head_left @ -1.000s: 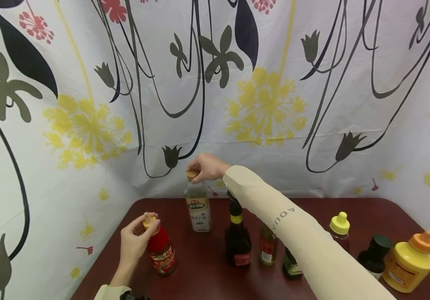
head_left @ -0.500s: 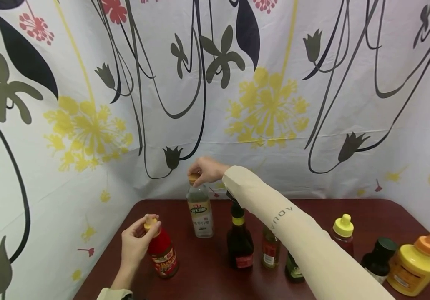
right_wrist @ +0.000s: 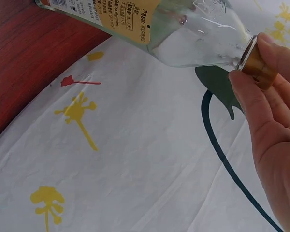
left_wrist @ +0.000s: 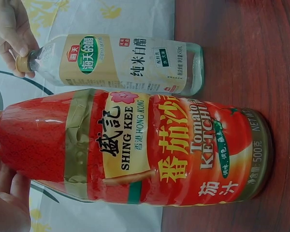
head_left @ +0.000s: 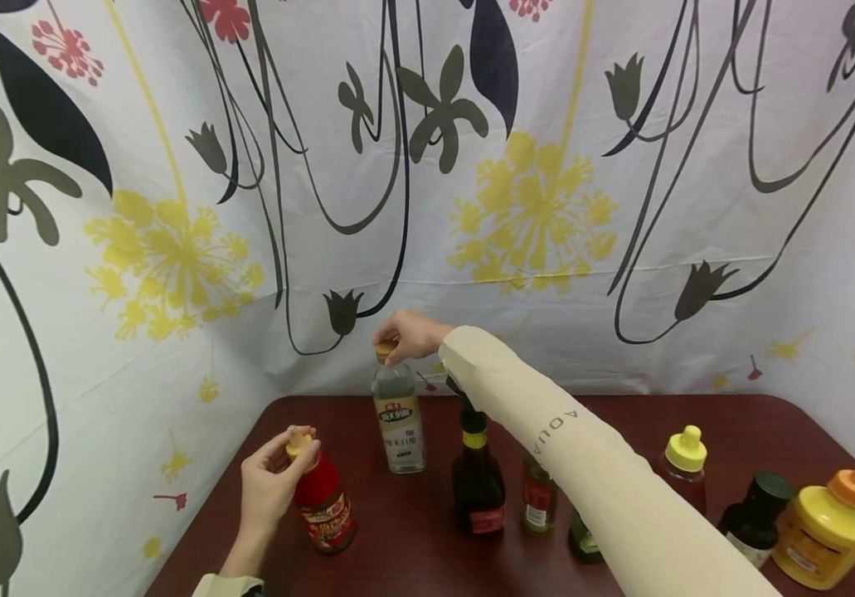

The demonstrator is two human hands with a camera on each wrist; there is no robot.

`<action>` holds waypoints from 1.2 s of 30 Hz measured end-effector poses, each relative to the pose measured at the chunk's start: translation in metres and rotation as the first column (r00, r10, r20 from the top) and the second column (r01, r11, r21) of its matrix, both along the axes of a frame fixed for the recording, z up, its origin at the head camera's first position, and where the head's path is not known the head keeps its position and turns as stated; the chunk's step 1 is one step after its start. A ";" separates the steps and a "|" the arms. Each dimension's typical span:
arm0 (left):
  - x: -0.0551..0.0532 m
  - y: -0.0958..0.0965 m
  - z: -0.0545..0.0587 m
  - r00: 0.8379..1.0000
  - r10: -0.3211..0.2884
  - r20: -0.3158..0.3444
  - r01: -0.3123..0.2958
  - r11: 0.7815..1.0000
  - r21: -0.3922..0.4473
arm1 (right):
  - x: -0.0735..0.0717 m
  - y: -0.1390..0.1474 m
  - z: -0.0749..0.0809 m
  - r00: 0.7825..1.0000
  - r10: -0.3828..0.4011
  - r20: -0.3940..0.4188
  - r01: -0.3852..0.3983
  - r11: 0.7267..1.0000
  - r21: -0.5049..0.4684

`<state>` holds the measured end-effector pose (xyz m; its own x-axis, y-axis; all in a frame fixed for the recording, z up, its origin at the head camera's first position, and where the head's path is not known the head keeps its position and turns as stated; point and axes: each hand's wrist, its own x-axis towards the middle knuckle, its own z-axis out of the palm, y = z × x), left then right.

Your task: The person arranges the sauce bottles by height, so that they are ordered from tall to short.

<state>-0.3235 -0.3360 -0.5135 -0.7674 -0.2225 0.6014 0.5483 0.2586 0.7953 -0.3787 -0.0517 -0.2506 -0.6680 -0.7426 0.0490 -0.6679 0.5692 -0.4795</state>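
My left hand (head_left: 270,481) pinches the yellow cap of a red tomato ketchup bottle (head_left: 325,514) at the table's left side. In the left wrist view the ketchup bottle's (left_wrist: 135,147) label fills the middle, while that hand (left_wrist: 9,198) shows only in part. Farther back, my right hand (head_left: 412,336) reaches over and grips the gold cap of a clear glass white rice vinegar bottle (head_left: 402,427). Thumb and fingers of the right hand (right_wrist: 275,111) lie around that cap in the right wrist view. Both bottles look upright, a short gap apart.
Right of the vinegar stands a dark bottle with a yellow neck band (head_left: 478,489), then a small oil-coloured bottle (head_left: 539,497). My right sleeve (head_left: 546,431) partly covers them. A yellow-capped bottle (head_left: 684,464), a green-capped bottle (head_left: 755,514) and a yellow mustard bottle (head_left: 826,526) stand far right.
The vinegar bottle has shifted slightly downward in the head view, with my right hand on its cap throughout. My left hand keeps its hold on the ketchup bottle. The head view has shifted slightly.
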 end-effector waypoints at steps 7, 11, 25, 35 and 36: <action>0.003 0.003 0.005 1.000 -0.004 -0.008 0.004 1.000 0.018 | 0.006 0.005 0.007 0.997 -0.005 0.073 0.004 1.000 0.007; 0.001 0.002 0.002 1.000 0.010 -0.018 -0.010 1.000 0.002 | 0.009 0.010 0.012 0.994 -0.031 0.105 0.031 1.000 0.005; 0.001 0.004 0.001 1.000 0.015 -0.013 -0.014 1.000 0.017 | 0.018 0.040 0.040 1.000 -0.029 0.006 0.029 0.999 -0.031; 0.000 0.004 0.002 0.999 0.034 -0.035 -0.034 0.999 0.011 | 0.035 0.075 0.068 0.993 0.036 -0.110 -0.046 0.994 -0.094; 0.000 0.004 0.002 0.999 0.037 -0.035 -0.037 0.999 0.010 | 0.037 0.080 0.070 0.992 0.033 -0.122 -0.045 0.994 -0.098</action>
